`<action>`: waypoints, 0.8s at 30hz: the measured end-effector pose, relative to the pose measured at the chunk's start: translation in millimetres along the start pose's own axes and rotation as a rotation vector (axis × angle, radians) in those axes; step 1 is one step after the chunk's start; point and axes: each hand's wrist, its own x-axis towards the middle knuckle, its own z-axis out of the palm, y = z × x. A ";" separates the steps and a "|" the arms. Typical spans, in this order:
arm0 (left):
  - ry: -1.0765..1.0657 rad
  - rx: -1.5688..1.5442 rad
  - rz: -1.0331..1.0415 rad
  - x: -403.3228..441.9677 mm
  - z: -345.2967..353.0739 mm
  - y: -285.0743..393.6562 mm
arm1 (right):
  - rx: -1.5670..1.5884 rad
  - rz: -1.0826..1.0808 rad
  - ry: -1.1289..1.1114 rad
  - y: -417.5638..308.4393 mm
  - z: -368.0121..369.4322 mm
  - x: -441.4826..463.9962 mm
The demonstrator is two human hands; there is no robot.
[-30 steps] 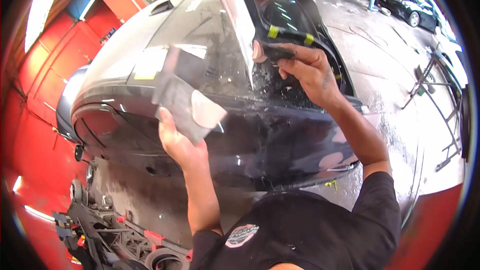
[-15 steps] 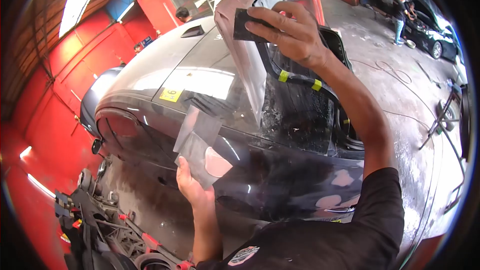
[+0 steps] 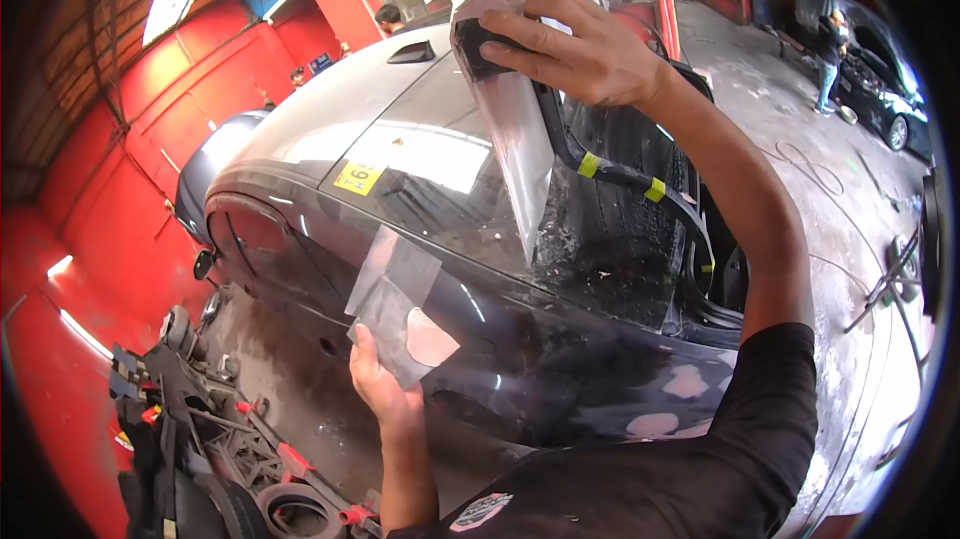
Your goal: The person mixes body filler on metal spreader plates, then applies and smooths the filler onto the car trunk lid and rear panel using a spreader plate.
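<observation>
My left hand (image 3: 385,379) grips a flat grey plate (image 3: 385,309) by its lower end, with a lump of pink paste (image 3: 430,339) on its right part. My right hand (image 3: 585,51) is raised and holds a small black spreader (image 3: 474,47) against the edge of the raised panel (image 3: 520,154), which is whitish and streaked. That panel stands up from the rear of a dark car (image 3: 330,249). Below it the opening's black seal (image 3: 620,177) carries yellow tape. Pinkish patches (image 3: 685,381) mark the car's rear side.
Car parts and a tyre (image 3: 298,514) lie on the floor at the lower left. A metal stand (image 3: 890,284) is at the right, with hoses on the floor (image 3: 810,164). Another person (image 3: 828,59) stands by a black car (image 3: 880,89). A head shows beyond the roof.
My right hand has risen from above the rear opening to the raised panel, bringing the spreader against its edge. The view has shifted, and my left hand still holds the plate.
</observation>
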 end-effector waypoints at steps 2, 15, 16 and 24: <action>0.002 -0.005 -0.009 0.4 -2.0 -1.8 | -0.017 -0.010 -0.044 1.3 -2.8 2.3; -0.030 -0.046 -0.044 5.6 2.2 -9.5 | -0.032 -0.023 -0.117 -7.7 -10.8 1.5; -0.031 -0.057 -0.042 5.2 3.5 -8.9 | -0.028 -0.011 -0.129 -10.5 -12.8 0.6; -0.040 -0.146 -0.001 13.3 21.5 -0.1 | 0.068 0.230 -0.149 -54.2 -47.1 -1.1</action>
